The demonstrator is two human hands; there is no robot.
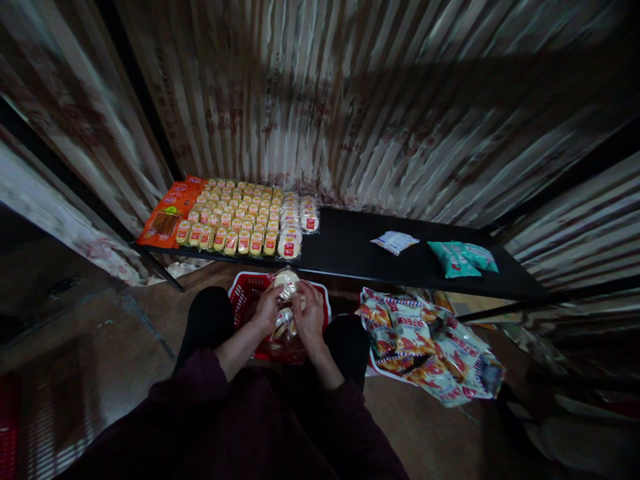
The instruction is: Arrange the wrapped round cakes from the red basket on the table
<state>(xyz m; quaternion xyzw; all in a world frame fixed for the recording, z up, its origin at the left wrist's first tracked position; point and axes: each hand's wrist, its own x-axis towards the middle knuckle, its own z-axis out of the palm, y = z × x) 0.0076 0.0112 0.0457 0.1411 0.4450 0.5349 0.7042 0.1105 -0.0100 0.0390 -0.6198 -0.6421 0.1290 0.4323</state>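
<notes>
Over a red basket [243, 293] with a pale rim, my left hand [268, 309] and my right hand [310, 312] grip a round, pale cake in a clear wrapper [287, 283] from both sides. More wrapped pieces [284, 327] lie in the basket beneath my hands. On the black shelf [345, 243] in front, several matching round wrapped cakes [289, 245] stand in two rows. To their left are packed rows of small yellow wrapped cakes [243, 241] with red-and-white labels.
An orange snack bag [164, 223] lies at the shelf's left end. Farther right are a white packet [395, 241] and teal packets [454, 259]. A basket heaped with white-and-red snack bags [413, 331] stands on the floor. Striped curtain [320, 100] hangs behind; dark frame posts [145, 87] flank the shelf.
</notes>
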